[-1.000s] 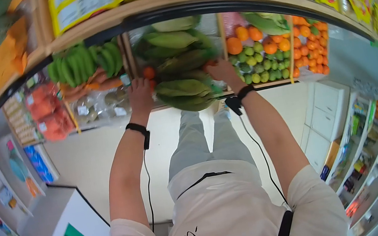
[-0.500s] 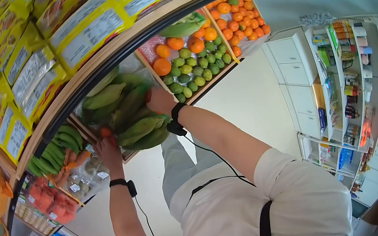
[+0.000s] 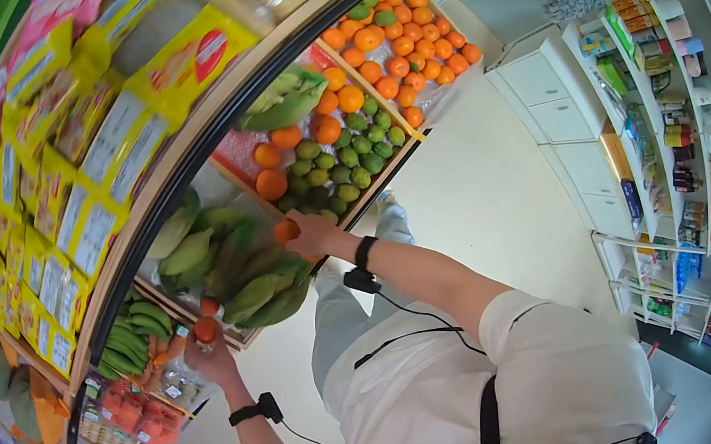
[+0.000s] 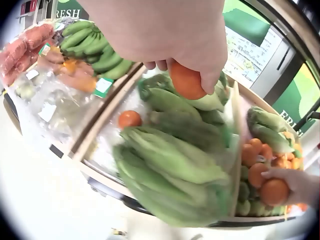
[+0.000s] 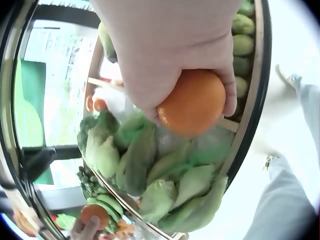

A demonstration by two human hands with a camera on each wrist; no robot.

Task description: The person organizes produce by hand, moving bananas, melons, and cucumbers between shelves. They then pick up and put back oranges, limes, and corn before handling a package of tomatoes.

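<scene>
In the head view my left hand (image 3: 212,361) grips a round orange-red fruit (image 3: 205,329) near the left front corner of the corn compartment. The left wrist view shows this fruit (image 4: 188,81) between fingers and thumb, above the corn. A similar fruit (image 4: 130,119) lies beside the corn. My right hand (image 3: 322,233) holds a round orange-coloured fruit (image 3: 286,230) by the divider between corn and limes. Its smooth, shiny skin shows below the palm in the right wrist view (image 5: 194,102). Ears of corn in green husks (image 3: 257,298) are piled between the hands.
Right of the corn, a wooden bin holds limes (image 3: 348,193) and larger oranges (image 3: 271,183); another holds small oranges (image 3: 398,67). Green bananas (image 3: 123,348) and bagged produce (image 3: 144,416) lie at left. A shelf of yellow packets (image 3: 101,210) overhangs the bins.
The head view has turned toward the right side of the stand. Both hands have come away from the sides of the corn, each with a fruit, the left rising above it and the right toward the limes.
</scene>
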